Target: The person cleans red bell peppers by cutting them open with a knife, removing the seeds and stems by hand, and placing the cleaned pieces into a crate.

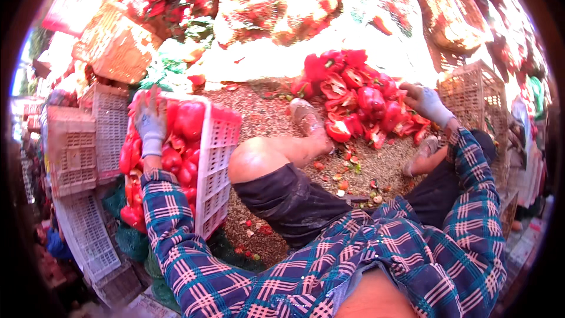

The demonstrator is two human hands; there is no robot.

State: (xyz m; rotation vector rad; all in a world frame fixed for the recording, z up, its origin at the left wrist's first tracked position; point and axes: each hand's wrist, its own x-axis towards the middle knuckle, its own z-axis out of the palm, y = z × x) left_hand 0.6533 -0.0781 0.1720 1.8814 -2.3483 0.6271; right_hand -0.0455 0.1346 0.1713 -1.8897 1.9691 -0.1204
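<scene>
My left hand (150, 120), in a pale glove with bare fingertips, lies with fingers spread at the far end of a white and pink plastic crate (216, 168). Red bell peppers (188, 119) fill this tilted crate. On the ground before me is a heap of red bell peppers (371, 100), several of them cut open and showing pale insides. At the heap's right edge my right hand (428, 103), gloved alike, has its fingers stretched toward the peppers. Nothing shows in its grasp.
Stacked plastic crates (72, 147) stand on the left, and another crate (478, 97) on the right. Full mesh sacks (276, 6) line the far side in glaring light. Pepper scraps (344, 185) litter the ground between my legs. Green netting (130, 241) lies beside the left crate.
</scene>
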